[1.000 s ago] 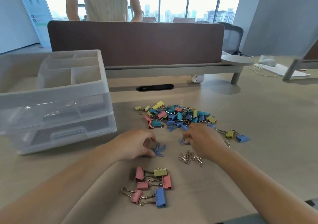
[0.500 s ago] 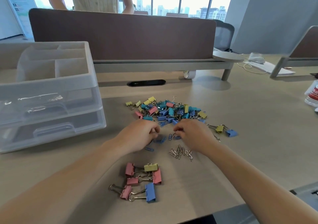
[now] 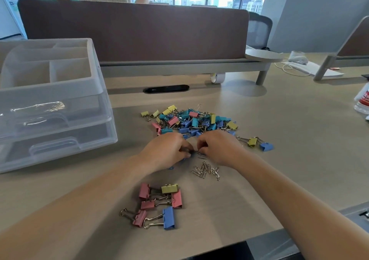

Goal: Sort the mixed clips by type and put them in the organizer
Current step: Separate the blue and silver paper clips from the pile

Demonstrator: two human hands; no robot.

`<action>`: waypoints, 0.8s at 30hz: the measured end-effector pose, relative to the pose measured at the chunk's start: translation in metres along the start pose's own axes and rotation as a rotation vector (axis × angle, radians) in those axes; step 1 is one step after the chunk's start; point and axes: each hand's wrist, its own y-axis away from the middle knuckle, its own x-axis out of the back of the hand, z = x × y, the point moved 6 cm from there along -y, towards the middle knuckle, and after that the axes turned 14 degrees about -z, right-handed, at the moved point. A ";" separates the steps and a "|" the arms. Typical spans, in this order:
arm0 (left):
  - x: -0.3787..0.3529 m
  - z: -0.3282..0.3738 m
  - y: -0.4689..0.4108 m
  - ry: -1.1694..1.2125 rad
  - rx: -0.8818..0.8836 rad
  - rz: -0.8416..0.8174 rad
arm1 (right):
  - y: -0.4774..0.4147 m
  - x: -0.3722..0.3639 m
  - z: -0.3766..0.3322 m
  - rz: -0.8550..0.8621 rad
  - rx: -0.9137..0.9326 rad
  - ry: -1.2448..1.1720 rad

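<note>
hands: left hand (image 3: 167, 150), right hand (image 3: 218, 148) | fingers (image 3: 183, 145) curled, both pinching small clip (image 3: 194, 151) | at near edge of mixed pile (image 3: 191, 120)

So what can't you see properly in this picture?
All in the head view:
Whether the left hand and right hand hold anything: their curled fingers hide the spot where they meet.
Blue paper clips: mostly covered by the left hand.
Organizer drawers: the frosted plastic blurs what is inside.
Bottle: cut off by the right edge.
</note>
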 end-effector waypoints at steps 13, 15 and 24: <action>0.000 0.004 -0.002 0.005 0.018 0.080 | 0.009 0.001 0.014 -0.001 -0.040 -0.131; 0.000 0.009 -0.004 0.002 -0.001 0.059 | 0.016 0.001 0.019 -0.024 -0.041 -0.152; -0.010 0.019 -0.005 -0.034 -0.003 -0.120 | 0.033 -0.008 0.018 -0.098 0.025 -0.085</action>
